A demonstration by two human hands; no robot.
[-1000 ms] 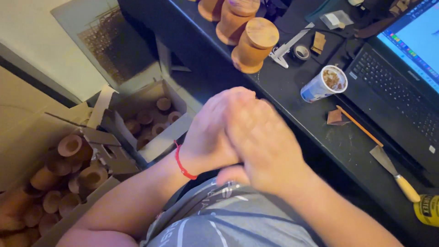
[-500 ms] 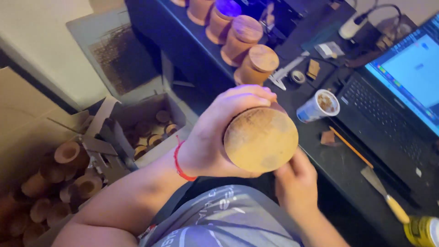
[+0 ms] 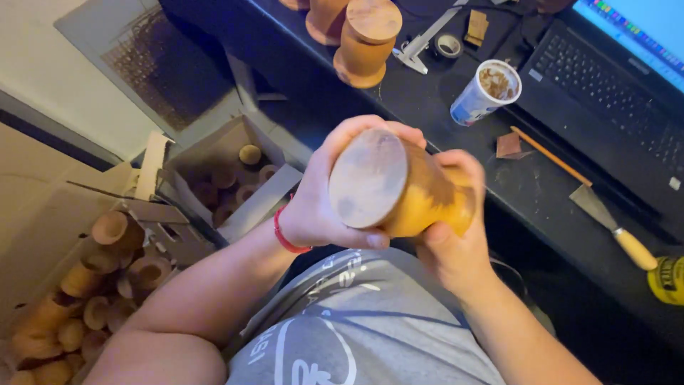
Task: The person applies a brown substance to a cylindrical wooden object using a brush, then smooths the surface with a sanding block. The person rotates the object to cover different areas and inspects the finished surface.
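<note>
Both my hands hold a brown wooden cup [image 3: 399,187] on its side above my lap, its flat round base turned toward the camera. My left hand [image 3: 324,196], with a red band at the wrist, wraps the base end. My right hand [image 3: 456,235] grips the other end from below and behind. The cup's mouth is hidden.
A dark desk [image 3: 427,107] runs across the top right with wooden cups [image 3: 365,39], a paper cup [image 3: 484,91], a laptop [image 3: 613,78], a putty knife [image 3: 613,228] and a thin stick [image 3: 552,155]. Open cardboard boxes [image 3: 235,178] with several wooden cups stand on the floor at left.
My hands were clasped over the cup; now they have parted and tipped it sideways. My right hand moved from under the cup to its far end.
</note>
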